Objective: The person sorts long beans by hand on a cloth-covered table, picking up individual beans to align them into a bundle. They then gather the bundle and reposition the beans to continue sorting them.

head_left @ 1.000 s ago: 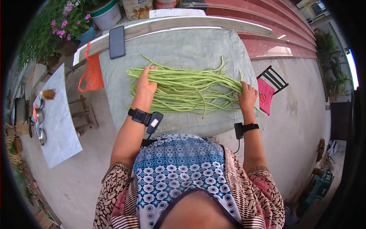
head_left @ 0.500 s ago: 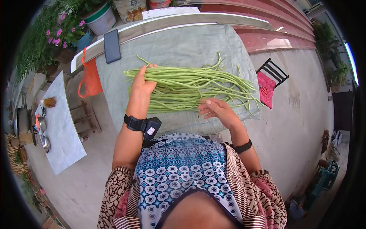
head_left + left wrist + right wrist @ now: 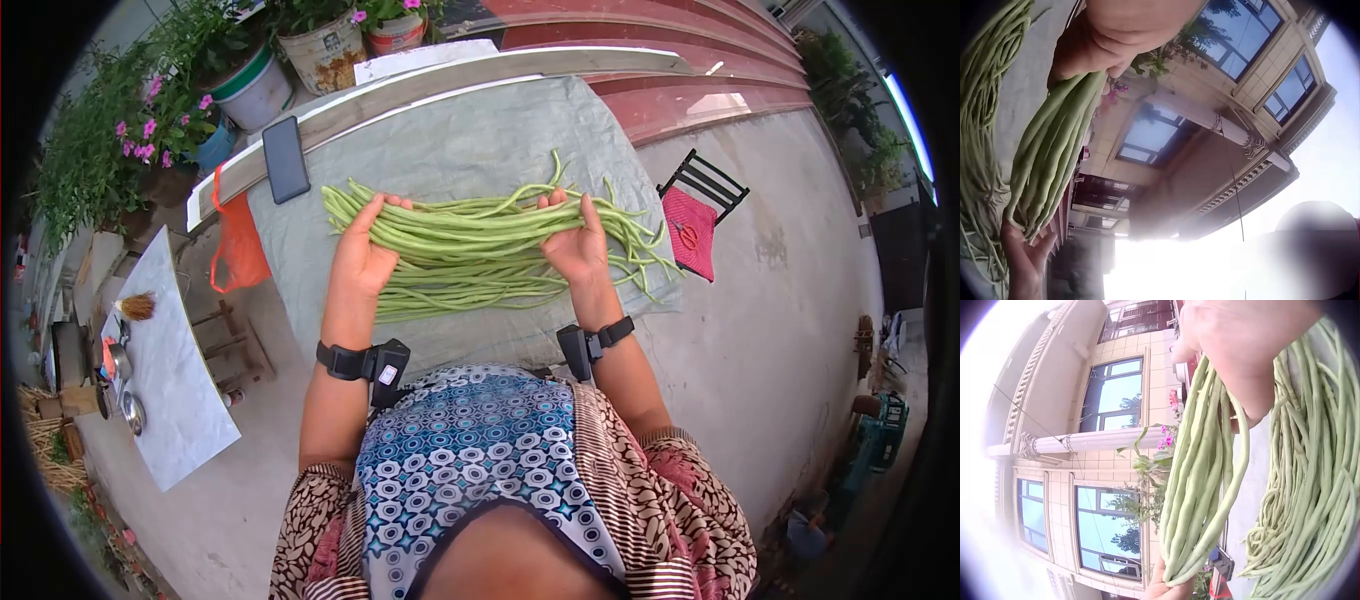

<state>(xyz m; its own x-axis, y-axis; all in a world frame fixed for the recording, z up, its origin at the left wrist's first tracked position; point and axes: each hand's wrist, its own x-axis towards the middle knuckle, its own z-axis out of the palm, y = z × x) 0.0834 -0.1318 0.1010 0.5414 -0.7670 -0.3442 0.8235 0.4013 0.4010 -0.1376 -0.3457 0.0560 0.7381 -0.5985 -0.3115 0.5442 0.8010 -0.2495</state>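
A bundle of long green yardlong beans [image 3: 470,228] stretches between both hands, raised a little over the cloth. My left hand [image 3: 362,258] grips it near its left end, thumb on top and fingertips showing at the far side. Farther right, my right hand [image 3: 580,248] holds the same bundle, palm up, with the thumb over it. Loose tips trail past the right hand onto the cloth. More yardlong beans [image 3: 1310,456] lie in a pile under the bundle. Both wrist views show a gap between the held bundle [image 3: 1060,150] and the pile.
A grey-green cloth [image 3: 480,135] covers the table. A phone [image 3: 286,160] lies at its far left corner, near a hanging orange bag [image 3: 240,245]. Right of the table stands a folding stool [image 3: 690,222] with red scissors on it. A side table [image 3: 180,380] stands left.
My right hand let go of the beans' right end, swung leftward over the near side, and took hold of the bundle farther in. The bundle has risen off the pile. My left hand kept its grip.
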